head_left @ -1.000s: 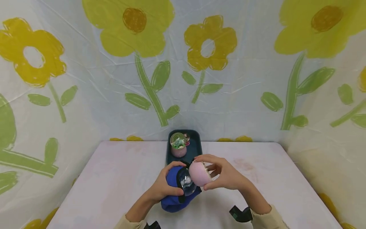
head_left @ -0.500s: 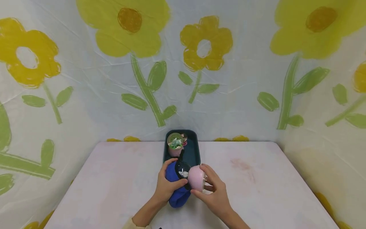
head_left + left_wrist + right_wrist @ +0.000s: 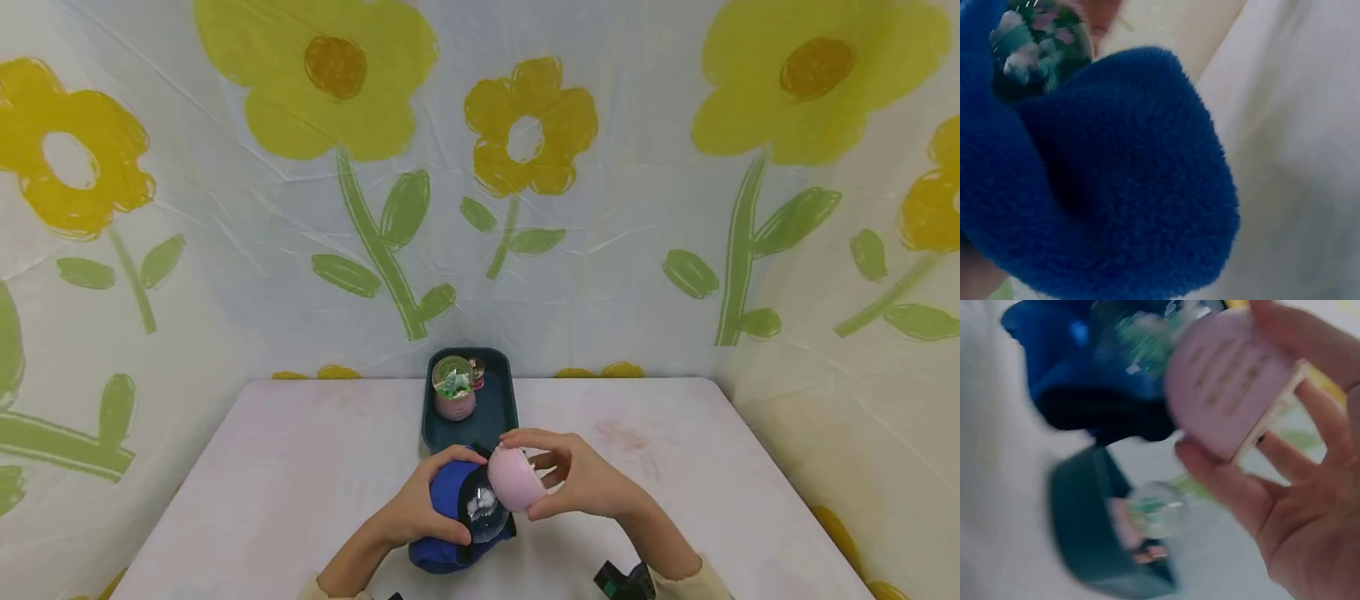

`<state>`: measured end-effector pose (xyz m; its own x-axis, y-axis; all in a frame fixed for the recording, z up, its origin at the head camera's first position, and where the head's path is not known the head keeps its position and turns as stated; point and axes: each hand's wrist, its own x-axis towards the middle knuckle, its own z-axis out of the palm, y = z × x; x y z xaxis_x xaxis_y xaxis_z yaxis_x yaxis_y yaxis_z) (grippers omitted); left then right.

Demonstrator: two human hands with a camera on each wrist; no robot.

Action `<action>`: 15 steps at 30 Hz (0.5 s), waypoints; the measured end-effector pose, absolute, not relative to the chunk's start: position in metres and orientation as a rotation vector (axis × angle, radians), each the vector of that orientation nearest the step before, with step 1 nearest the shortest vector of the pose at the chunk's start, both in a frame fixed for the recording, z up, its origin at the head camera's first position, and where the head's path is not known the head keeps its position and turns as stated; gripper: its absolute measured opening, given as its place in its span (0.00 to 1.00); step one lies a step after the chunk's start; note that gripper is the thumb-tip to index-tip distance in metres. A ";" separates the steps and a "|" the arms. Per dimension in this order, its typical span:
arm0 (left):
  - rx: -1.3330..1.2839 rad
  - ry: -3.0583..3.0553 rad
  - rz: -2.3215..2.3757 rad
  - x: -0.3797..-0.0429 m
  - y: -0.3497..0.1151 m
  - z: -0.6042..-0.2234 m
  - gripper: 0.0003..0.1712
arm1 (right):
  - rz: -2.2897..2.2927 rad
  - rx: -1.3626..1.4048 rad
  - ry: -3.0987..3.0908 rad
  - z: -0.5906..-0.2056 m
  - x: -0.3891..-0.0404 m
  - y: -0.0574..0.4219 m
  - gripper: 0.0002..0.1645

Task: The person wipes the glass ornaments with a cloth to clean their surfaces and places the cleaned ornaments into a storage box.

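A snow globe is held sideways between both hands in the head view, its clear dome [image 3: 486,514] to the left and its pink base [image 3: 516,480] to the right. My left hand [image 3: 427,504] grips a blue fleecy cloth [image 3: 441,556] with black edging, wrapped against the dome. Fingertips and thumb of my right hand [image 3: 585,479] hold the base by its rim. Blurred lettering marks the pink base [image 3: 1229,381] in the right wrist view. The cloth [image 3: 1147,175] fills much of the left wrist view, with part of the dome [image 3: 1032,53] behind it.
A dark green tray [image 3: 495,410] stands just beyond the hands. In it are another snow globe [image 3: 454,390] with a pink base and a small pink-and-gold item [image 3: 477,372], too small to identify. A flower-printed sheet [image 3: 600,275] rises behind the table [image 3: 300,467].
My right hand turned the base one way by half a second ago and has turned back now. The left hand keeps the cloth on the dome. The head view has shifted slightly.
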<state>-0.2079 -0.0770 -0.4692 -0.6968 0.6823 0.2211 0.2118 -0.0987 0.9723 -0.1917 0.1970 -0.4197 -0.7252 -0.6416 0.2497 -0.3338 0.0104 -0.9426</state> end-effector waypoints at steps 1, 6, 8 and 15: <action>0.973 1.824 1.840 -0.207 -0.078 -0.468 0.40 | -1.841 -0.986 1.945 -0.428 -0.193 0.198 0.41; 0.888 1.904 1.861 -0.203 -0.079 -0.476 0.38 | -2.089 -0.749 1.773 -0.466 -0.177 0.190 0.42; 0.819 1.963 1.906 -0.204 -0.073 -0.481 0.38 | -2.189 -0.604 1.821 -0.473 -0.166 0.185 0.42; 0.611 2.161 2.007 -0.203 -0.063 -0.492 0.39 | -2.145 -0.767 2.541 -0.479 -0.140 0.156 0.43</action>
